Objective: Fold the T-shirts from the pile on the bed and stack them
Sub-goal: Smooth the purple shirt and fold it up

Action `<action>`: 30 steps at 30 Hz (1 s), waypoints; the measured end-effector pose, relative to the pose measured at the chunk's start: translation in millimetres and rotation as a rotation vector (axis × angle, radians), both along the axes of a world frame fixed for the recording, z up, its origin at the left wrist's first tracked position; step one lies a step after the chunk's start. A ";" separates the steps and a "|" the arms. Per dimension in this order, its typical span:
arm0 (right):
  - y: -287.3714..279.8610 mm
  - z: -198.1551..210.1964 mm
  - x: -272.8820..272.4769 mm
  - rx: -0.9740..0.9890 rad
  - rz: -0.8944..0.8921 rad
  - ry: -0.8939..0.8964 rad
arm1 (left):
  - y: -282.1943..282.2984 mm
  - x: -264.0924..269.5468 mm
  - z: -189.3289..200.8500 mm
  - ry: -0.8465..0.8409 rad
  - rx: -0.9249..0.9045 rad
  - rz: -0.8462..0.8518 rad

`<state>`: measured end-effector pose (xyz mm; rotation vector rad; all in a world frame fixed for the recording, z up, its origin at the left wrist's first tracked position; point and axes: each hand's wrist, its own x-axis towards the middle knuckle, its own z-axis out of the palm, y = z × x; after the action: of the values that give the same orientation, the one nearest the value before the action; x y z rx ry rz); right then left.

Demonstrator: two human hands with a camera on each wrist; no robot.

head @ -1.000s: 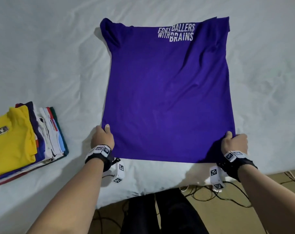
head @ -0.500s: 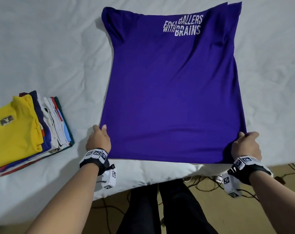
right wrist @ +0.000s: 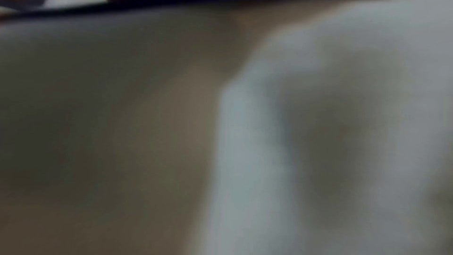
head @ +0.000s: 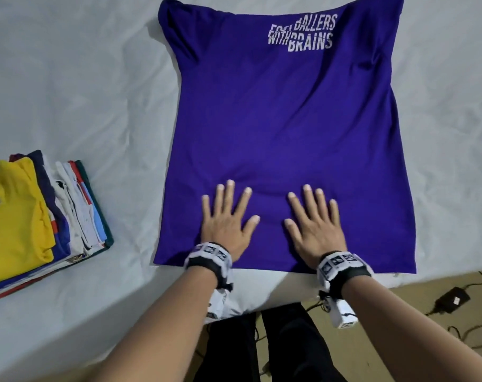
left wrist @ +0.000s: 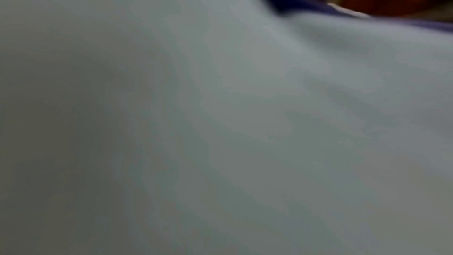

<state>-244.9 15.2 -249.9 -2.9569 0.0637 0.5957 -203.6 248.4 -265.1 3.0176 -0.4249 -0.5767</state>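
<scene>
White bed [head: 69, 78] (tan floor [head: 427, 321] beneath)

A bed covered by a wrinkled white sheet [head: 96, 92] carries a spread purple cotton T-shirt [head: 289, 119] and, well apart leftward, a stack of folded T-shirts topped by a yellow one [head: 27, 224].

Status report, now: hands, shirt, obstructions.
Both hands, left and right, flat on purple shirt. Shirt spread on bed. Stack left, clear.

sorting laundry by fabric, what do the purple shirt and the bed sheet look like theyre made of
Purple shirt: looks like soft knit jersey, perhaps cotton or a blend; matte, with shallow ripples, and a white print that seems screen-printed. Bed sheet: looks like thin woven fabric, pale and matte, with fine sharp creases. The exact fibre of either cannot be told.
</scene>
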 end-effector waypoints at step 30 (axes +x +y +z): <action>-63.7 -9.1 265.4 -0.019 -0.103 -0.151 | -49.8 260.5 -2.8 -0.141 0.058 0.075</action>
<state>20.5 -48.5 -259.0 -2.9837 0.2058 0.3591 57.0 198.7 -267.9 3.1254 -0.3035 -0.3791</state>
